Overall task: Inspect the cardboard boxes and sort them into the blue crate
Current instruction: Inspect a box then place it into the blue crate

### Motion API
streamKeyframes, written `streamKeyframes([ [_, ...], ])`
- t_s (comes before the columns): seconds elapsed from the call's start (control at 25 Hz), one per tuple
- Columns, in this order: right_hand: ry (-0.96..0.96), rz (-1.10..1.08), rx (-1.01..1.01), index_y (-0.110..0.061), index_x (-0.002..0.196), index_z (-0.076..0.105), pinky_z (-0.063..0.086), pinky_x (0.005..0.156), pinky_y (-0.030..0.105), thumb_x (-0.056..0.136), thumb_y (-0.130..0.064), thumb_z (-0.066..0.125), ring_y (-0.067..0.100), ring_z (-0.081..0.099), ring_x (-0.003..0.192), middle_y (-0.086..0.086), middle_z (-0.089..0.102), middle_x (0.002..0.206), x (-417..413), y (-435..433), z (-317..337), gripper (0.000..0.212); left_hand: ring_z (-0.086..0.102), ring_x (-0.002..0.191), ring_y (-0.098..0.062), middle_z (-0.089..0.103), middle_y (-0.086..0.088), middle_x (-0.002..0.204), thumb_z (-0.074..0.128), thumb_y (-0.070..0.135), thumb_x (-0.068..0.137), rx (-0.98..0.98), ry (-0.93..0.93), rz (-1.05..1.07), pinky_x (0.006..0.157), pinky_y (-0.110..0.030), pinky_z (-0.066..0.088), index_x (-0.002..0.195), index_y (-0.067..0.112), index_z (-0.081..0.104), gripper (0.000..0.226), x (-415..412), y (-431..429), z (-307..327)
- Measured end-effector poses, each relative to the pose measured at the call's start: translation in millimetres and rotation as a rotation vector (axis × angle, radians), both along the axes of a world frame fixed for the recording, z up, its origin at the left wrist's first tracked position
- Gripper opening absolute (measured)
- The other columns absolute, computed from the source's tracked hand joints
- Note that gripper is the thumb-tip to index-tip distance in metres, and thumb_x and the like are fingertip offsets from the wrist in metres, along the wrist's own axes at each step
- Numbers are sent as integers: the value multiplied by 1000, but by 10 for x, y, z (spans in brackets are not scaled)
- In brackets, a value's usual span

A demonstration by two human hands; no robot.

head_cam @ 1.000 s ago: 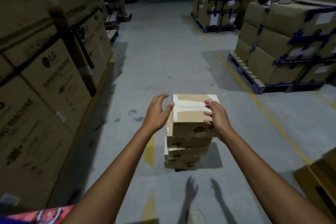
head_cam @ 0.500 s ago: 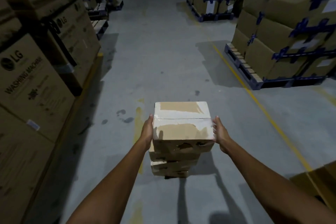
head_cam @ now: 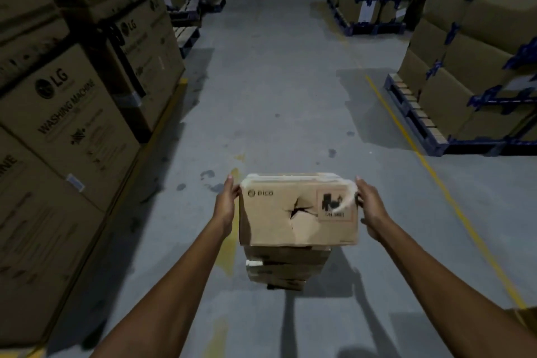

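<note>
hands hold one box [head_cam: 279,227] up in the middle of the view. the left hand [head_cam: 228,203] lies flat on the left side of the box, with its fingers straight and pointing away from the person. the right hand [head_cam: 370,206] grips the right side, with its thumb hooked over the near edge by the top corner. both arms reach out straight in front.

the box is tipped so that one wide face looks at the camera. that face has a torn hole [head_cam: 296,211] shaped like a star near its middle. the word "pico" is printed at the top left, and a label [head_cam: 334,203] at the top right reads "un 3481". pale tape runs along the top edge.

right under the box is a stack [head_cam: 286,267] of more small boxes on the grey floor [head_cam: 276,96]. it is not clear if the held box touches the stack.

on the left stand big boxes [head_cam: 66,113] marked "lg washing machine". on the right, more brown boxes with blue straps sit on a pallet [head_cam: 415,113]. a yellow line [head_cam: 406,136] runs along the floor beside the pallet.
</note>
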State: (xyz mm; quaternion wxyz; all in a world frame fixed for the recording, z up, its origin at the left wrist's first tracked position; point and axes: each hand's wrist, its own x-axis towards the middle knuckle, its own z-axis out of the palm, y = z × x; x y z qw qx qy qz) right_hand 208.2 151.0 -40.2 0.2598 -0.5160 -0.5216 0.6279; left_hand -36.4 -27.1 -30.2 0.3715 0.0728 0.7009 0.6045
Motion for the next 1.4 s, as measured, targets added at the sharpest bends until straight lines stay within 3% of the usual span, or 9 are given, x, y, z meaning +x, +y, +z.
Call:
streamKeyframes([
  [0.12,120,34,90,-9,101,66,45,60,29,109,-42,40,11,63,71,4,67,87,-127,-273,424,42,56,126,-16,64,-7,136,39,46,107,122,48,124,105,-38,36,124,11,68,49,-109,-459,181],
  [0.2,192,65,93,-12,113,60,53,59,28,107,-41,48,10,69,70,7,69,97,-242,-571,550,32,64,121,-29,73,-8,121,43,52,104,175,26,157,102,-46,48,107,18,75,47,-131,-860,267],
  [0.32,239,166,134,-16,122,53,57,60,26,104,-36,55,5,73,74,5,70,106,-481,-1168,674,27,68,112,-37,76,-11,113,44,55,102,195,58,194,96,-52,53,117,17,74,51,-80,-1674,348],
  [0.52,300,405,135,-17,122,56,54,54,18,102,-26,62,0,70,69,-4,68,103,-894,-2274,938,23,69,105,-17,76,1,115,55,36,103,253,273,399,94,-39,54,118,22,70,25,159,-3203,599],
  [0.68,329,613,176,-30,120,65,59,75,34,93,-38,70,15,74,92,-4,74,109,-1154,-3243,1089,29,68,105,-7,73,5,118,62,34,100,226,352,587,90,-30,51,120,26,66,22,405,-4367,783],
  [0.76,304,712,233,-37,124,62,58,92,45,83,-53,71,20,72,104,-6,73,116,-1252,-3676,1090,45,68,107,-7,73,4,120,62,41,99,184,377,621,92,-32,52,122,25,66,28,505,-4893,856],
  [0.92,215,923,281,-24,131,51,54,99,46,95,-36,70,21,68,109,-9,68,112,-1312,-4546,1009,42,67,114,-17,71,7,122,71,72,74,-62,423,644,101,-47,53,128,31,60,68,663,-5864,856],
  [1.24,-69,1183,466,-27,126,50,55,96,51,71,-68,70,24,65,113,3,65,131,-1361,-5597,338,72,65,114,-25,68,-3,126,76,73,51,-432,318,756,101,-45,52,144,17,41,114,1172,-6828,335],
  [1.4,-259,1252,626,-21,147,38,53,99,51,64,-75,62,31,58,126,9,53,144,-1347,-5860,219,102,64,115,-30,61,-8,132,71,71,58,-619,314,755,98,-44,54,147,22,30,110,1404,-6899,122],
])
